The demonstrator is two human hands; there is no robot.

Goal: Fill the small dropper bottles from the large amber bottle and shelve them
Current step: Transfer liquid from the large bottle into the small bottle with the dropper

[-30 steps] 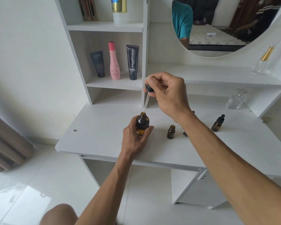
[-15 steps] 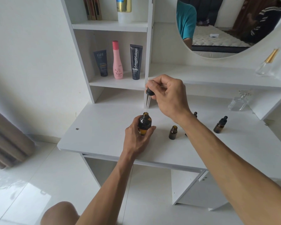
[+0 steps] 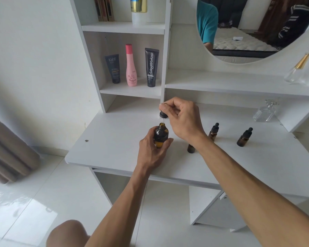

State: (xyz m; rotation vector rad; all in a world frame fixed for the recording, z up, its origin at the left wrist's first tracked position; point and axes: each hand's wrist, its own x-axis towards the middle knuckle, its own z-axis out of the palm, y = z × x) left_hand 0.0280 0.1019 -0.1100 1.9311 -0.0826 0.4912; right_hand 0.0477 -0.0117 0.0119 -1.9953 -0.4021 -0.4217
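My left hand (image 3: 152,150) grips the large amber bottle (image 3: 161,135), which stands open and upright on the white desk (image 3: 114,148). Just above its mouth, my right hand (image 3: 182,120) pinches the black dropper cap (image 3: 163,114); the glass pipette reaches down into the bottle's neck. A small amber bottle without a cap (image 3: 191,148) stands to the right, partly behind my right wrist. Two capped small dropper bottles (image 3: 213,131) (image 3: 244,137) stand further right.
The shelf (image 3: 132,90) behind the desk holds a dark tube (image 3: 113,68), a pink bottle (image 3: 131,65) and a black tube (image 3: 151,67). A clear glass perfume bottle (image 3: 265,111) stands at the desk's back right. A round mirror (image 3: 257,27) hangs above.
My right hand has lowered the dropper, so the pipette that hung above the large bottle now goes into its mouth. My left hand keeps its hold on the bottle.
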